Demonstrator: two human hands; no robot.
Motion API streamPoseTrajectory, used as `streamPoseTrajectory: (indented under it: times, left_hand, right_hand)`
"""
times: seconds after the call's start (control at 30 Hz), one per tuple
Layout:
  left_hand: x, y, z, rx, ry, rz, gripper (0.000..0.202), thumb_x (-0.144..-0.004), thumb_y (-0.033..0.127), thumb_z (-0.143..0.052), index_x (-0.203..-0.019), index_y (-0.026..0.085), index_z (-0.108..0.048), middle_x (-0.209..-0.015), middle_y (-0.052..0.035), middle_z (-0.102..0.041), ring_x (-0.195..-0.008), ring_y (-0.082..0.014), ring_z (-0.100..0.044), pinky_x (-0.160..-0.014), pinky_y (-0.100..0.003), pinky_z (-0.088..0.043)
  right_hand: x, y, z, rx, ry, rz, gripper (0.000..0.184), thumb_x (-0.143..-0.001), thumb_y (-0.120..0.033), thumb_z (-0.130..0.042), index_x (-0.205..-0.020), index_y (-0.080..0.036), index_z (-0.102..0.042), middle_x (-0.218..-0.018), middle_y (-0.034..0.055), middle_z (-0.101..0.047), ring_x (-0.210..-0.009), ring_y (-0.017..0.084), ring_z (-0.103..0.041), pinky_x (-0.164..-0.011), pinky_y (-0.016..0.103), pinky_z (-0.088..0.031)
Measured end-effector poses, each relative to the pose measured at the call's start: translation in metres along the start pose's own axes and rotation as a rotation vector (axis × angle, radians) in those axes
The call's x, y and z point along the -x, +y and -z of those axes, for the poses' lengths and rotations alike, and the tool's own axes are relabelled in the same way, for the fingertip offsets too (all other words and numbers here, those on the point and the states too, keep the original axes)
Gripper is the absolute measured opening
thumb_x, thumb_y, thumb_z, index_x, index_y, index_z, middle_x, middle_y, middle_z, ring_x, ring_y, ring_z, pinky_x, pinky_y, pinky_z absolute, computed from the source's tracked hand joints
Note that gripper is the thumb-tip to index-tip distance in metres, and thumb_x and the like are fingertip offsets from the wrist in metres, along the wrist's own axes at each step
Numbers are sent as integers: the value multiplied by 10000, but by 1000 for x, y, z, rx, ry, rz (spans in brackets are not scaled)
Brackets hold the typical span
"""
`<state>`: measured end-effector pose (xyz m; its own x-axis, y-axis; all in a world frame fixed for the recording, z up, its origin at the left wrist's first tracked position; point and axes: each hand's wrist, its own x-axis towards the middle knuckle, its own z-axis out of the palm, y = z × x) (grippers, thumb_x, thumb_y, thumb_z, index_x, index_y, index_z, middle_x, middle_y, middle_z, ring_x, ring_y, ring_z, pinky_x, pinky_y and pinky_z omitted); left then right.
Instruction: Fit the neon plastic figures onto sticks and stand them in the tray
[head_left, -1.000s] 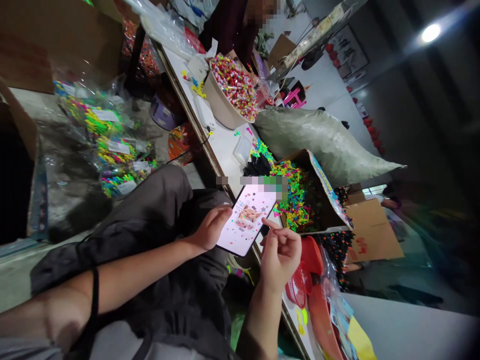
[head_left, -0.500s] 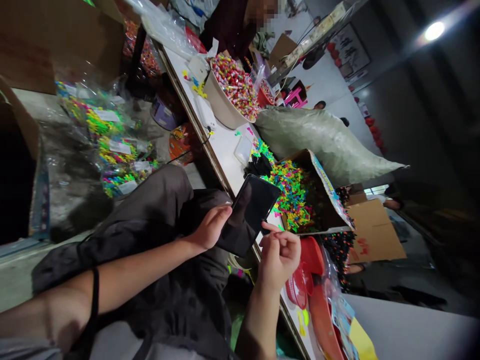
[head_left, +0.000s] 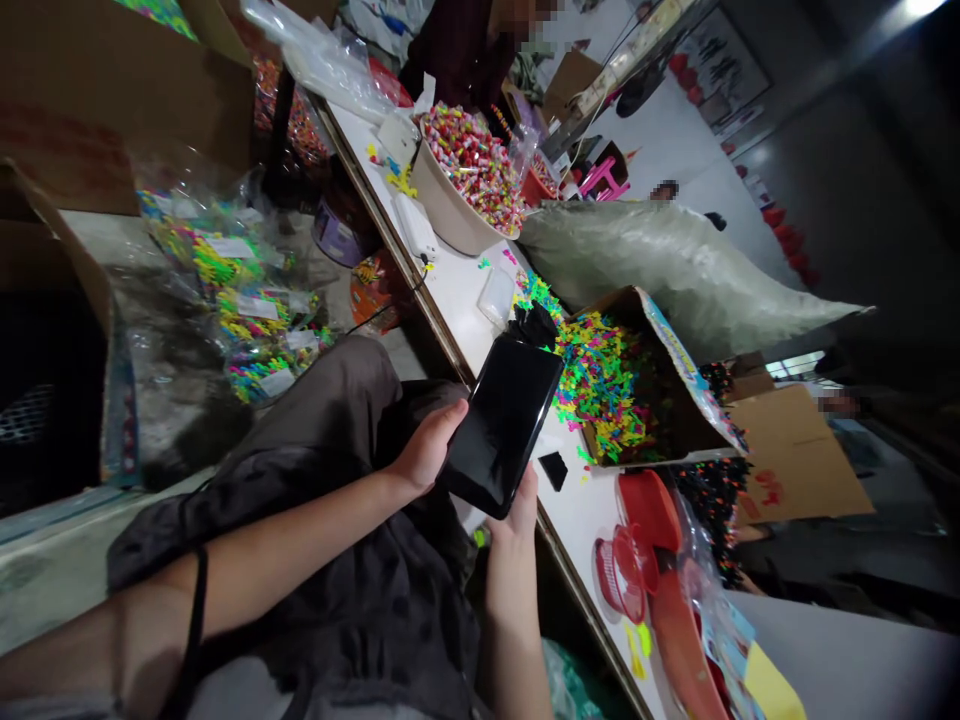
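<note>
A black phone (head_left: 501, 422) with a dark screen is held over my lap, at the near edge of a long white table (head_left: 457, 290). My left hand (head_left: 426, 448) grips its left side, thumb along the edge. My right hand (head_left: 517, 512) sits under the phone's lower end, fingers hidden behind it, holding it from below. Just beyond the phone lies an open cardboard box (head_left: 675, 400) full of small neon plastic pieces (head_left: 600, 375).
A big bowl of colourful small pieces (head_left: 469, 175) and a white box (head_left: 416, 225) stand further up the table. A large grey sack (head_left: 675, 265) lies to the right. Red plastic baskets (head_left: 637, 540) sit nearer. Bags of neon pieces (head_left: 240, 300) lie on the floor left. A person sits at the far end.
The phone's screen went from lit to dark. My right hand dropped from hovering beside the screen to under the phone's lower end. The phone rose slightly toward the table.
</note>
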<state>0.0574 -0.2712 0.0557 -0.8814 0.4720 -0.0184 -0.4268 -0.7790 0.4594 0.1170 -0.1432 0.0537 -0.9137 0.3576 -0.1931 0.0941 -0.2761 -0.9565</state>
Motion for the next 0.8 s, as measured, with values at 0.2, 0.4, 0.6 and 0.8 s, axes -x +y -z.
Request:
streamPoseTrajectory:
  times: [0.2, 0.4, 0.6, 0.8]
  left_hand:
    - [-15, -2, 16, -221, 122, -31, 342, -708, 476, -560, -665, 140, -605, -611, 2, -590, -659, -147, -552, -677, -253, -431]
    - [-28, -8, 35, -530, 173, -54, 349, -739, 483, -521, -710, 145, -601, -700, 0, -607, -735, -136, -553, -748, -229, -418]
    - [-34, -15, 39, -522, 164, 102, 417, -745, 513, -497, -857, 130, -619, -814, -51, -655, -850, -192, -581, -772, -276, -438]
    - [-30, -29, 36, -580, 234, 243, 461, -688, 560, -532, -814, 127, -623, -840, -71, -668, -846, -217, -598, -747, -295, -461]
  right_hand:
    - [-20, -21, 28, -54, 189, 168, 259, -638, -335, -639, -872, -245, -576, -799, -34, -649, -776, 127, -610, -765, 311, -474]
    - [-17, -44, 25, 214, 403, 225, 168, -708, -346, -571, -775, -193, -594, -715, 37, -640, -640, 185, -600, -582, 349, -487]
    - [-23, -32, -3, -30, 337, 119, 319, -663, -293, -609, -969, -212, -569, -798, 14, -641, -625, 130, -594, -554, 261, -483]
    - [-45, -3, -8, -230, 333, 41, 351, -668, -390, -615, -958, -203, -546, -839, 7, -640, -801, 158, -609, -694, 294, -509]
